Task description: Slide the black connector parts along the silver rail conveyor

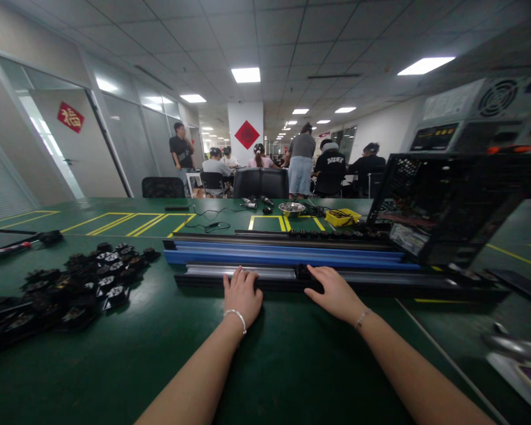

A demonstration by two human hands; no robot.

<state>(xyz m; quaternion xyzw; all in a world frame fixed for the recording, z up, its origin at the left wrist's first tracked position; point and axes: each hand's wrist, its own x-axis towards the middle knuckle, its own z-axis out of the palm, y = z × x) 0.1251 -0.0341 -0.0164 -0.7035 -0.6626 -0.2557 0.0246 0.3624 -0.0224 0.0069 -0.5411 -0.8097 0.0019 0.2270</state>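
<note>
A long black metal rail (380, 278) with a silvery inner channel lies crosswise on the green table in front of me. My left hand (241, 295) rests flat on the rail's left part, its fingers stretched over the channel. At mid-length, a small black block (300, 271) sits in the channel. My right hand (336, 293) is just right of this block; the index fingertip reaches its edge, and the thumb is apart from the finger. Behind the rail, parallel to it, lies a blue rail (283, 256).
Many black parts (108, 268) are heaped at left, near a red-handled tool (9, 251). An open computer case (455, 206) stands at right. Farther back are a metal bowl (292, 208) and a yellow tray (343, 216). Several people are beyond the table.
</note>
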